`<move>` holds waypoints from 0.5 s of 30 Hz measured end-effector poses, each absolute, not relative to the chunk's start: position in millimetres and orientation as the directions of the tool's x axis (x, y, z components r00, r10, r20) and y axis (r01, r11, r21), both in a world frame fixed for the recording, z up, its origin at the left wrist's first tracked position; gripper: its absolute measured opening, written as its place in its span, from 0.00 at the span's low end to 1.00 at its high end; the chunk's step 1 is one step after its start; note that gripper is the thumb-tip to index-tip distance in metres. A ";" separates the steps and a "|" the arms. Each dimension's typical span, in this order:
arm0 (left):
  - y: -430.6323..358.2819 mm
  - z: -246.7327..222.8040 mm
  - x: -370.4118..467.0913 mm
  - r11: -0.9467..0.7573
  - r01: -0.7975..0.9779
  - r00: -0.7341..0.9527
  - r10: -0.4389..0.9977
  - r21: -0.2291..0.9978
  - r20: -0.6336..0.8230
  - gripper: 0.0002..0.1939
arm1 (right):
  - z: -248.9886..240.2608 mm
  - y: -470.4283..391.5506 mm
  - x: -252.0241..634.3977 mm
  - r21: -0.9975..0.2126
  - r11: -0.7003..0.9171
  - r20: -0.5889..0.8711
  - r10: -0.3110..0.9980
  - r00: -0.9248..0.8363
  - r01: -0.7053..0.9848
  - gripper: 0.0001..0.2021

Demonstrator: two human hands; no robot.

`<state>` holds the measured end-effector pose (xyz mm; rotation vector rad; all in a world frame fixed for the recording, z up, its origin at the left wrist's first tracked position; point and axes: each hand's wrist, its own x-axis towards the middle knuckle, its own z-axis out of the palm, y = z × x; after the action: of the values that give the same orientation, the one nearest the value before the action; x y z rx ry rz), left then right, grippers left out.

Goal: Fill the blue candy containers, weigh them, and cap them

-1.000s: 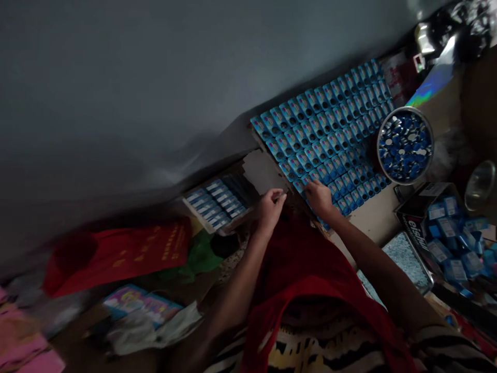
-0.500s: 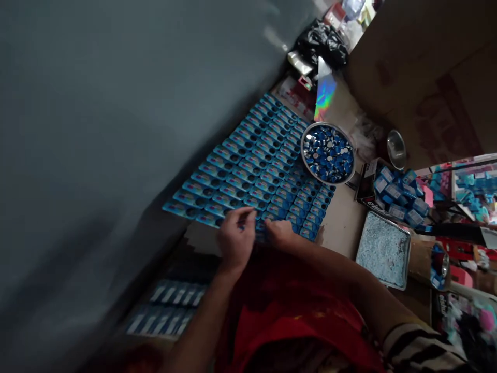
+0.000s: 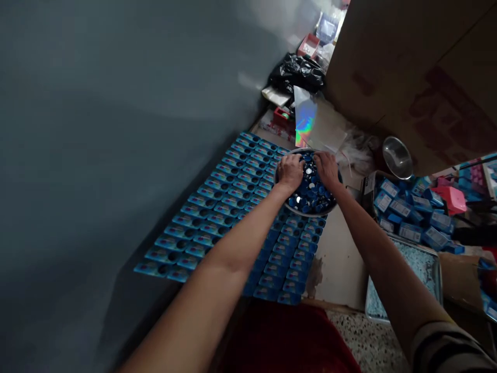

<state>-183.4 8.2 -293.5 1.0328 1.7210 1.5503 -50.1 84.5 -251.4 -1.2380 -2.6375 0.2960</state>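
Note:
A round metal bowl (image 3: 310,213) full of small blue and silver round pieces (image 3: 311,192) stands on the far right part of the card rows. My left hand (image 3: 291,171) is at the bowl's left side, its fingers curled down into the pieces. Opposite it, my right hand (image 3: 326,167) reaches over the right side, fingertips among the pieces. What either hand grips, if anything, is hidden. Rows of blue printed cards (image 3: 229,189), many with a dark round spot, cover the table (image 3: 337,259) left of and below the bowl.
Right of the table are a box of small blue cartons (image 3: 411,207), a metal tray of pale blue bits (image 3: 421,264) and an empty metal bowl (image 3: 396,157). Behind lie a shiny sheet (image 3: 306,122) and a black plastic bag (image 3: 297,72). A grey wall stands left.
Both hands have moved from the near edge of the cards, forward to the bowl, and now reach into it. The camera view has shifted.

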 end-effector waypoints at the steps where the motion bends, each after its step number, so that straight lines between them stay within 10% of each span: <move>1: 11.1 -300.5 -177.0 0.055 0.199 -0.529 0.846 0.978 0.060 0.08 | -264.3 90.0 -54.6 -0.277 0.646 0.098 0.755 -0.648 0.711 0.18; 8: 13.6 -321.5 -134.4 0.207 0.281 -0.713 0.698 0.937 0.060 0.09 | -315.5 69.1 -60.9 -0.480 0.509 0.184 0.855 -0.485 0.714 0.15; 12: 19.0 -310.4 -127.3 0.016 -0.160 -0.797 0.588 0.987 -0.138 0.07 | -309.4 53.8 -65.2 -0.698 0.439 0.271 0.893 -0.358 0.566 0.11; 15: 21.0 -303.6 -130.2 -0.161 -0.619 -0.664 0.631 0.769 -0.402 0.10 | -298.0 47.4 -72.7 -0.741 0.498 0.353 0.860 -0.369 0.451 0.10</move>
<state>-130.2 21.0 -303.6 0.0158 1.2627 1.9181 -72.7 47.4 -298.0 -1.0753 -2.0000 0.7007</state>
